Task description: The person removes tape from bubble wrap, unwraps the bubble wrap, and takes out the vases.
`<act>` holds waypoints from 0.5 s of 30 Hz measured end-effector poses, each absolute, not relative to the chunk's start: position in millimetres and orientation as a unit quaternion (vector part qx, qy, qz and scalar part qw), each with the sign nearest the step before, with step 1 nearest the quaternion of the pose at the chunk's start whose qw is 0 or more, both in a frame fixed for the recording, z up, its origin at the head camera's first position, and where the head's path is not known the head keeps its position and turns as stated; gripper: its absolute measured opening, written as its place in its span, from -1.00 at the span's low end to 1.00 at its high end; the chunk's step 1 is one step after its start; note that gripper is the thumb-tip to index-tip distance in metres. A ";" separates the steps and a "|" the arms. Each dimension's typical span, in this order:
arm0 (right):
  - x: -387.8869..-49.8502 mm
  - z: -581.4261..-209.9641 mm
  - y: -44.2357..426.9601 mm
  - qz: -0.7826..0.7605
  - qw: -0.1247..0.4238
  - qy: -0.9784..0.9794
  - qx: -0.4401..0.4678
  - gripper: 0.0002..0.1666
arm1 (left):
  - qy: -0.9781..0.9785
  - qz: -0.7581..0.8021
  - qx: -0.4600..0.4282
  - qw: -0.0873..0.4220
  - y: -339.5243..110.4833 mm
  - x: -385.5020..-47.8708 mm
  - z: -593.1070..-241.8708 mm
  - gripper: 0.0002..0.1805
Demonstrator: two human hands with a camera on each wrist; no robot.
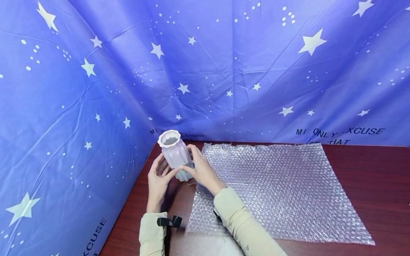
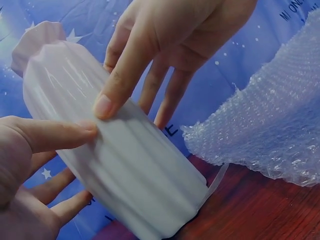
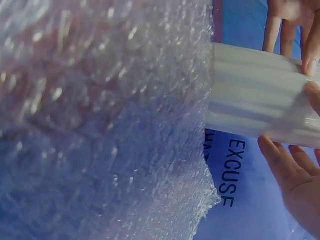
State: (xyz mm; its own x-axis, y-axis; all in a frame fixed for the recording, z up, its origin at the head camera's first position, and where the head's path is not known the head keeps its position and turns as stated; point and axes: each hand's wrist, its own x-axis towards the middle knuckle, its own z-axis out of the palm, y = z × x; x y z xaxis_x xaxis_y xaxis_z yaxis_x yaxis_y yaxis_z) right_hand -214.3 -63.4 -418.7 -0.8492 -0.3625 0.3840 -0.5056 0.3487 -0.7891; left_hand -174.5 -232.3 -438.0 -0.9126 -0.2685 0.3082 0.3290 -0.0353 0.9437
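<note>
A fluted vase (image 1: 177, 155), pinkish at its scalloped mouth and pale whitish-green toward the base, stands near the back left of the table. My left hand (image 1: 159, 176) holds it from the left, thumb across the front and fingers around the side. From the right, my right hand (image 1: 201, 169) grips the same vase, its thumb on the front close to the left thumb. In the left wrist view the vase (image 2: 120, 145) appears slanted, with both thumbs nearly meeting on its ribs. The far sides of the fingers are partly hidden behind it.
A large sheet of bubble wrap (image 1: 275, 192) lies on the dark red wooden table (image 1: 378, 185), right of the vase and under the right forearm. Blue star-printed cloth (image 1: 230, 71) hangs behind and along the left. A thin clear strip (image 2: 215, 185) sticks out near the vase's base.
</note>
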 end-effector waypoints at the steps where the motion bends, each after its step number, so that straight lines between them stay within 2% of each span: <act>1: -213.6 -418.1 -63.5 0.504 0.070 -0.820 0.263 -0.24 | -0.667 -0.714 -0.024 0.211 -233.1 -173.8 -437.7 -0.15; 10: -205.3 -406.0 -60.7 0.477 0.082 -0.839 0.249 -0.24 | -0.657 -0.700 -0.063 0.270 -239.8 -167.1 -425.2 -0.25; 15: -201.2 -398.6 -56.5 0.470 0.106 -0.835 0.266 -0.34 | -0.641 -0.695 -0.087 0.314 -243.4 -160.1 -411.5 -0.33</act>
